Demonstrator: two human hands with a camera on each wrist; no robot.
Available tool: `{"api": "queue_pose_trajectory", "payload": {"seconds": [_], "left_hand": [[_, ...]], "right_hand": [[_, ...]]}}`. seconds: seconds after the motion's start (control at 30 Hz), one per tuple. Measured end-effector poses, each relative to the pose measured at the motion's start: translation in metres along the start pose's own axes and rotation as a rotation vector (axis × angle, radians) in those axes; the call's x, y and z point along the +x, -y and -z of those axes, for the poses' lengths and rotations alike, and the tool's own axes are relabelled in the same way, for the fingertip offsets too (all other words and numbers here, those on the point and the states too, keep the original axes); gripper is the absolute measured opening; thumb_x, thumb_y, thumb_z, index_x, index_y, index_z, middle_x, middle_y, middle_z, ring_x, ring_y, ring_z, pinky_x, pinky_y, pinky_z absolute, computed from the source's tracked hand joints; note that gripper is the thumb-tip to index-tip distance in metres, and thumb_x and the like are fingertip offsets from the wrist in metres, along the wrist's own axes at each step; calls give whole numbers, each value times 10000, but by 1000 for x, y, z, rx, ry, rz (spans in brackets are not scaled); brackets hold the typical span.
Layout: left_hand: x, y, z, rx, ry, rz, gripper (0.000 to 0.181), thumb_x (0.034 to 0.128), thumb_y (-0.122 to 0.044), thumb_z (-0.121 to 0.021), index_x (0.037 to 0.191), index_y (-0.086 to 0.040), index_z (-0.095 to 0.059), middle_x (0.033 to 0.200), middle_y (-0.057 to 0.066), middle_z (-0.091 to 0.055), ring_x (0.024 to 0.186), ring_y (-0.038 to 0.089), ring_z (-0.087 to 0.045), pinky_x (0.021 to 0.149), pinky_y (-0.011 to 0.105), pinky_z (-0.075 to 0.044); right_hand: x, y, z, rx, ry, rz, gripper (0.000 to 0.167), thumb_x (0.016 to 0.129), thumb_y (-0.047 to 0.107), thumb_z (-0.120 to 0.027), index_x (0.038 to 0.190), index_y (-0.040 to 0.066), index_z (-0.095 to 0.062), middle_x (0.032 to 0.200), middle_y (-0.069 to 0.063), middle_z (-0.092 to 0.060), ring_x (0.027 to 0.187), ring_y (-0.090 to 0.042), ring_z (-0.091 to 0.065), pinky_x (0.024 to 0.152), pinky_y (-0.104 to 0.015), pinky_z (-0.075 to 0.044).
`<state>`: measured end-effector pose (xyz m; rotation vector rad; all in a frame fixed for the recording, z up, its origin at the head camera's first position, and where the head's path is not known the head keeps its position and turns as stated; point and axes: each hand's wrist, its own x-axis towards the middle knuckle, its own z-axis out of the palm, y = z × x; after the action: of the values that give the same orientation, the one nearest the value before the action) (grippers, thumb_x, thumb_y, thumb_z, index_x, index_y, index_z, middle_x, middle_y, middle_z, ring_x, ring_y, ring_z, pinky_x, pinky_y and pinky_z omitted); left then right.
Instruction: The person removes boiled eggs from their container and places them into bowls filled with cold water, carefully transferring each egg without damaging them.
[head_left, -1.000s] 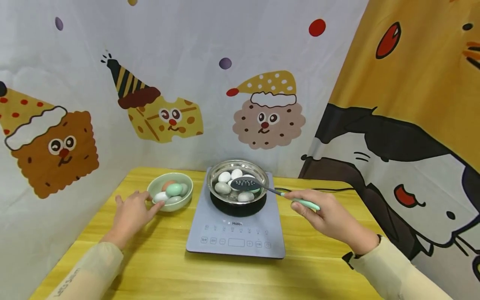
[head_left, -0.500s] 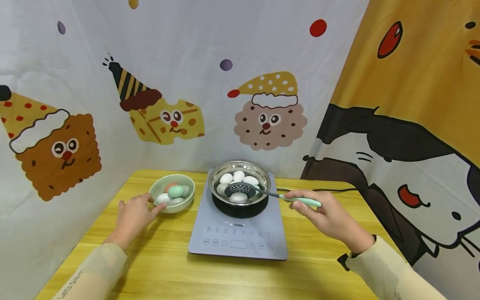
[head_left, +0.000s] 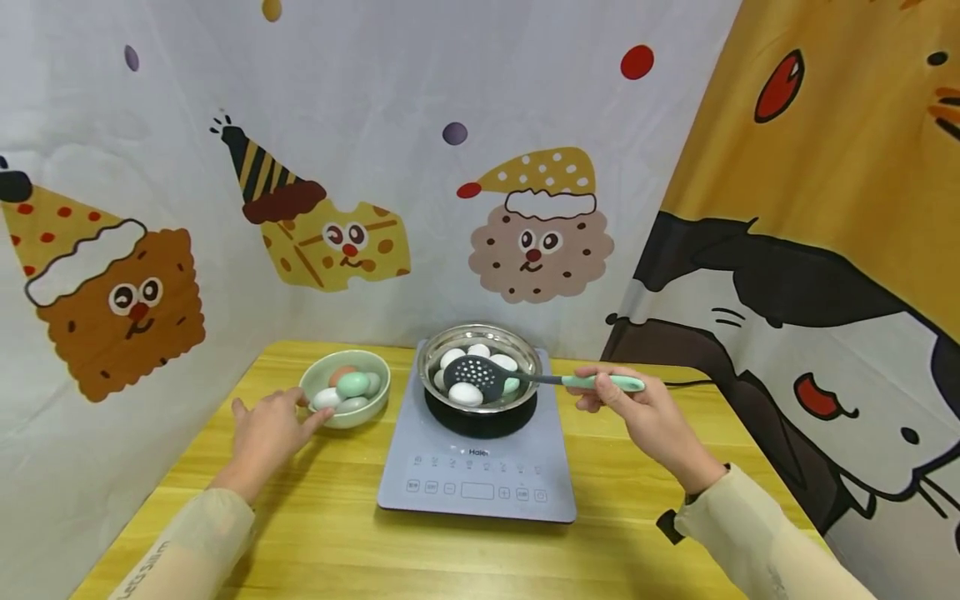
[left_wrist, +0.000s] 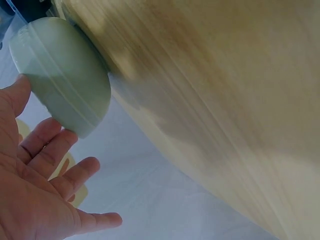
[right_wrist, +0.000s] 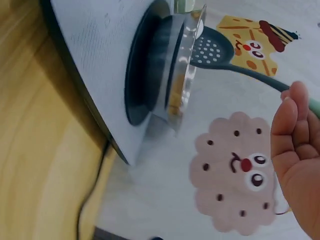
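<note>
Half a second on, gripping mid-frame skimmer thumb-uppermost with right hand, touching bowl with left hand, apparently stirring eggs

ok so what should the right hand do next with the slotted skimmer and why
I'd probably lower the skimmer and ease its head under the frontmost white egg: the right hand grips the handle, and the head is over the metal pan with no egg seen on it.
</note>
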<state>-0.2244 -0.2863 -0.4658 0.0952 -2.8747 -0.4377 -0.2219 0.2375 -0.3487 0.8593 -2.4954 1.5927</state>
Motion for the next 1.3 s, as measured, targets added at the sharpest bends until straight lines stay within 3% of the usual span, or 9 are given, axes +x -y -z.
{"api": "queue_pose_trajectory", "payload": {"seconds": [0.1,0.33,0.57,0.77,0.9,1.1,1.3], "left_hand": [[0,-1,0,4,1,0,547,984,-532,-728,1131,-6,-698,1098,288,-757,1079,540,-687,1065,912,-198],[0,-3,0,-4,10,4,543,986,-531,-729,1129,-8,-700,1117,295,-762,1100,558,-686,1072,916,-203],[-2,-2,-2,-19,6,2,531,985,-515,-736,1129,-5,-697,1110,296,-768,1087,577,-690,1065,919,-209],[-2,-1,-2,-24,-3,2,526,988,-507,-735,1128,-1,-694,1126,306,-763,1093,585,-684,1069,917,-210],[-3,0,-1,-26,5,10,521,988,-499,-738,1127,1,-691,1129,306,-763,1103,587,-681,1071,917,-209],[-3,1,-1,-25,12,11,539,992,-509,-730,1154,4,-689,1157,309,-758,1126,589,-675,1074,915,-212],[-1,0,-2,-28,18,11,544,997,-511,-724,1162,5,-684,1122,292,-768,1098,576,-685,1072,911,-208]], "right_hand": [[4,-7,-3,82,-49,-88,424,1166,302,-460,1346,-18,-672,1063,-19,-820,957,-240,-776,888,-287,-631],[9,-17,-18,322,-169,-254,579,1140,475,-446,1398,-20,-603,1124,-88,-829,913,-138,-775,878,-298,-646],[11,-17,-29,417,-277,-381,682,1067,606,-508,1387,10,-592,1051,-8,-839,891,-112,-763,865,-276,-639],[20,-2,-34,482,-365,-397,602,1073,578,-526,1348,47,-593,1033,30,-837,902,-94,-770,867,-254,-628],[35,10,-46,513,-378,-395,557,1099,536,-499,1359,51,-583,1029,44,-834,924,-87,-772,872,-241,-621],[68,22,-80,553,-374,-393,510,1139,464,-468,1358,22,-600,1008,-10,-833,878,-106,-778,822,-250,-630],[100,30,-122,567,-362,-372,455,1148,392,-498,1323,3,-656,1058,-182,-818,804,-121,-760,729,-264,-618]]}}
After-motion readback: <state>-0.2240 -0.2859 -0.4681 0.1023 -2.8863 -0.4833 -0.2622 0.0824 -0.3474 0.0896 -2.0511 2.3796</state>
